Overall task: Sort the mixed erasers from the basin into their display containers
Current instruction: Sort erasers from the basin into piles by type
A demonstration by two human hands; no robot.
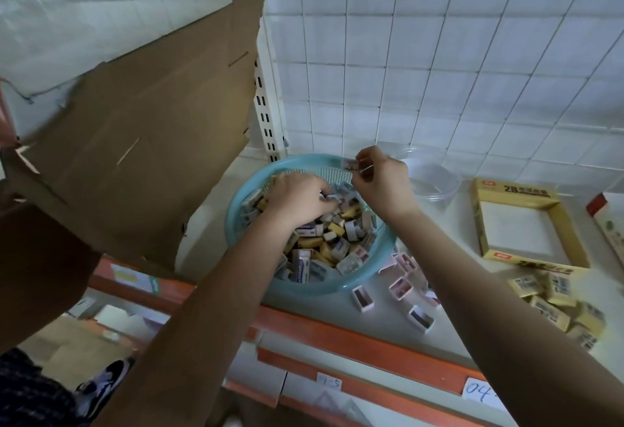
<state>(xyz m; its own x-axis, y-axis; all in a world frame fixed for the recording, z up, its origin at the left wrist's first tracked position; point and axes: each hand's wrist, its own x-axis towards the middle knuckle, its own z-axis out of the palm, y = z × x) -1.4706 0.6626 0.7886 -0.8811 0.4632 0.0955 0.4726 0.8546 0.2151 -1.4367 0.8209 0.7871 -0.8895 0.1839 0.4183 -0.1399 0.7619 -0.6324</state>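
head view: the right hand (381, 183) is raised over the far rim of the blue basin (233, 214), its grip pinching one small eraser (351, 165) between thumb and fingertips. the piece sticks out to the left of the fingers, its long axis running roughly left to right. its sleeve is too blurred to tell which kind it is.

the left hand (299, 198) is down in the basin with its fingers curled into the heap of erasers (334, 241). i cannot tell whether that grip has closed on a piece or only rakes through them.

everything the held eraser might go to lies to the right of the grip. the clear tub (435, 180) stands just beside the right hand, a little beyond it. the yellow display box (486, 224) is further right on the shelf (472, 328). the pink-sleeved erasers (401, 286) lie loose nearer the person, just outside the basin's near-right rim, and the yellow erasers (557, 305) are piled in front of the box.

so the right hand is the nearer one to every drop spot, and the left would have to cross the basin to reach any. my guess is a short carry rightward. the torn cardboard (145, 129) leaning at the left plays no part in it.
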